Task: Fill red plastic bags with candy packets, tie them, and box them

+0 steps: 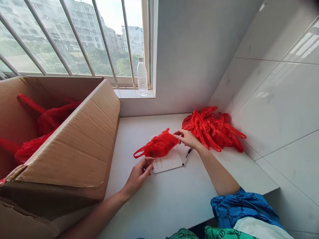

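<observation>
Head view: the person is working at a white counter (174,199) set in a corner beneath a barred window (74,36).

Item in hand: 1 red plastic bag (159,145), crumpled, is lying on a sheet of paper (169,162) near the middle of the counter, between the 2 hands. Its handle loop is trailing to the left, past the paper's edge.

Left hand (138,174): it is resting on the counter with its fingers half curled, the fingertips touching the left edge of the sheet just below the handle loop. It is grasping nothing that can be seen.

Right hand (187,137): it is reaching in from the right, fingers mostly extended, the fingertips meeting the right end of the bag. Whether they are pinching the film cannot be told.

Surroundings: a pen (187,156) is lying at the right edge of the sheet, under the right wrist. A pile of red bags (214,129) is sitting just behind the right hand, against the tiled wall (274,99). An open cardboard box (82,142) is standing on the left, holding more red bags (45,122). A clear plastic bottle (142,77) is standing upright on the window sill.
</observation>
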A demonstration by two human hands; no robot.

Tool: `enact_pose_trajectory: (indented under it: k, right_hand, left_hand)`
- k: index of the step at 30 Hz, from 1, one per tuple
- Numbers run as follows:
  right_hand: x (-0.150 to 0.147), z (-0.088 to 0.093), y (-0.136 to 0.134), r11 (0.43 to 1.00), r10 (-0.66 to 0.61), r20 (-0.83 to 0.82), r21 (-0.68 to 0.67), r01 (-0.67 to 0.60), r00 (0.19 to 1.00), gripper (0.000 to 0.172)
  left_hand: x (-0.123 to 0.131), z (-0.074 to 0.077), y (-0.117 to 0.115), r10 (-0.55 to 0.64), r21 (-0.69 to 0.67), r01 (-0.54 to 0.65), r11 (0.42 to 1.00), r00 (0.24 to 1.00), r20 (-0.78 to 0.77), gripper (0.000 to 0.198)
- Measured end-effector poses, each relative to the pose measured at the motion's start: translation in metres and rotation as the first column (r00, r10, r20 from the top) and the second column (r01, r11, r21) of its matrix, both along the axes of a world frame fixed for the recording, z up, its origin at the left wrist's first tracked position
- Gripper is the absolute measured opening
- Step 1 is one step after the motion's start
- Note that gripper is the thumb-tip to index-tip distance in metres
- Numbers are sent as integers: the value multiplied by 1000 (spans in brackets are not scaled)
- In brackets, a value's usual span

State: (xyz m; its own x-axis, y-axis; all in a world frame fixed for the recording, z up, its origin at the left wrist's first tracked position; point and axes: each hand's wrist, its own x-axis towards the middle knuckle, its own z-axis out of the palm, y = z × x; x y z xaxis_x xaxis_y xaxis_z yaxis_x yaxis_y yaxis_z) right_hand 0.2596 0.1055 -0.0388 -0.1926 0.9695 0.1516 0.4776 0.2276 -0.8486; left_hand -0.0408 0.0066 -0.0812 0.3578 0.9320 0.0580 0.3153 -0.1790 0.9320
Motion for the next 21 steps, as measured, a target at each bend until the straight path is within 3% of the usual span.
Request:
enact_pose_trajectory:
  k: [4,7,12,15,21]
  right_hand:
    - [-8,-18,-27,990,-127,98,80,119,987,31]
    - [-20,-21,-38,961,-228,146,193,198,963,35]
    - [-46,-35,-47,965,-229,381,207,159,896,41]
    - [-52,-46,-48,979,-174,475,177,100,863,36]
    - [-52,-58,-46,982,-158,441,161,96,883,29]
  left_hand:
    - [-1,3,20,273,91,-274,957,962,24,32]
    - [3,1,35,390,131,-385,914,920,-21,42]
    - [10,-3,48,330,107,-313,944,917,-223,67]
    - [8,-4,51,313,94,-299,949,920,-235,59]
    - [3,-12,52,318,114,-300,947,924,-211,51]
